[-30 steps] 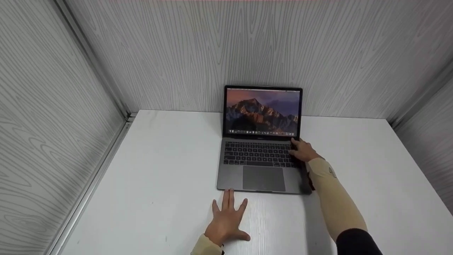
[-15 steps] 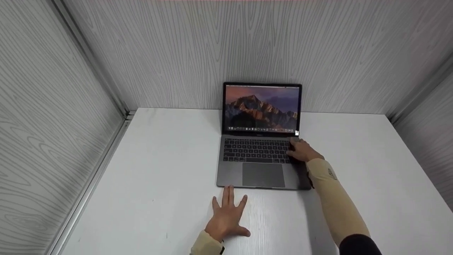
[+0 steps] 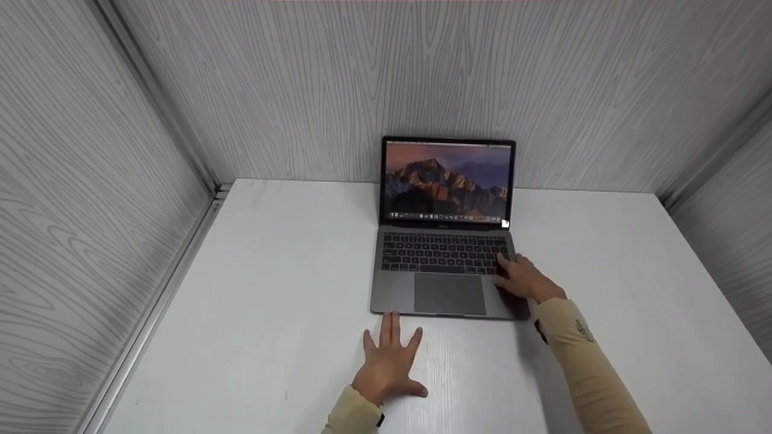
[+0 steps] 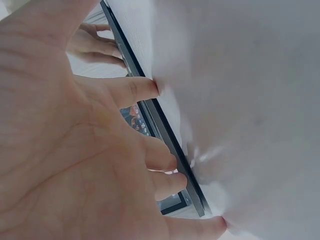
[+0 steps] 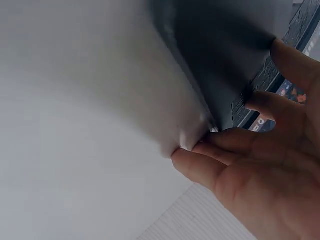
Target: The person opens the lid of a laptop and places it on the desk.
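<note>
A grey laptop (image 3: 449, 293) stands with its lid up, its lit screen (image 3: 447, 181) showing a mountain picture. My left hand (image 3: 386, 367) lies spread with straight fingers, the two middle fingertips right at the laptop's front edge. In the left wrist view this hand (image 4: 75, 160) covers part of the dark laptop edge (image 4: 165, 130). My right hand (image 3: 526, 278) is at the laptop's right side, thumb and index finger over the palm rest and keyboard. Seen from the right wrist, the other fingers of that hand (image 5: 270, 175) extend beside the side edge, fingertips close to the tabletop.
The laptop sits on a white table (image 3: 289, 259), its lid close to a grey wood-grain back panel (image 3: 301, 90). A matching side panel (image 3: 66, 211) rises at the left, with a metal rail (image 3: 163, 295) along its foot. Another panel (image 3: 733, 241) borders the right.
My right hand has slid along the laptop's right side, from near the hinge toward the front. My left hand keeps its place at the front edge. The head view has shifted slightly.
</note>
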Available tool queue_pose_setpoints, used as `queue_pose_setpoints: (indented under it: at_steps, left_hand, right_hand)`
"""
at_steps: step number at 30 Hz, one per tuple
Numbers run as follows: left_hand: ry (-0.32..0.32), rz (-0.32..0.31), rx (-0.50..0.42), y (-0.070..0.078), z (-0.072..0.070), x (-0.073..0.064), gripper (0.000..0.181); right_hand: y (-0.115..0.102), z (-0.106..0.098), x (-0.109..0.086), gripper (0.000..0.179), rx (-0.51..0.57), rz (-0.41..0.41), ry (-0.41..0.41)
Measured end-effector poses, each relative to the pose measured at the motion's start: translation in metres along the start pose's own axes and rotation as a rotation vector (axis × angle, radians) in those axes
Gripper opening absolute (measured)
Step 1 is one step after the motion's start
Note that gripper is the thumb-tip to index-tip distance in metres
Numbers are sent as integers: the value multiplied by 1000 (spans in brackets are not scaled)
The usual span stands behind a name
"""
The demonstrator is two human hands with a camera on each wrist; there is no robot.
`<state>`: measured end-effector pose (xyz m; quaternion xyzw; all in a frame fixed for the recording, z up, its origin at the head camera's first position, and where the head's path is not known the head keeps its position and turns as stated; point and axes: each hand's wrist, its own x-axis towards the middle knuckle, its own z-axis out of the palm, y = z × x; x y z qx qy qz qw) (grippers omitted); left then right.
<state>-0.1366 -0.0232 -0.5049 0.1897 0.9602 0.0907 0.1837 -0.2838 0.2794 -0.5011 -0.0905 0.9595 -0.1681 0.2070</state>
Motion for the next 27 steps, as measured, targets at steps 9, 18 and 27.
queue_pose_setpoints:
  at_steps: [9,18,27]
  left_hand:
    - [9,-11,0,0,3,1,109]
    - [16,16,31,1,4,0,109]
    - [506,246,121,-53,-21,7,50]
  right_hand:
    - [-1,23,-47,64,19,-94,51]
    - [-2,38,-78,67,44,-84,75]
    - [28,23,-79,71,132,-74,164]
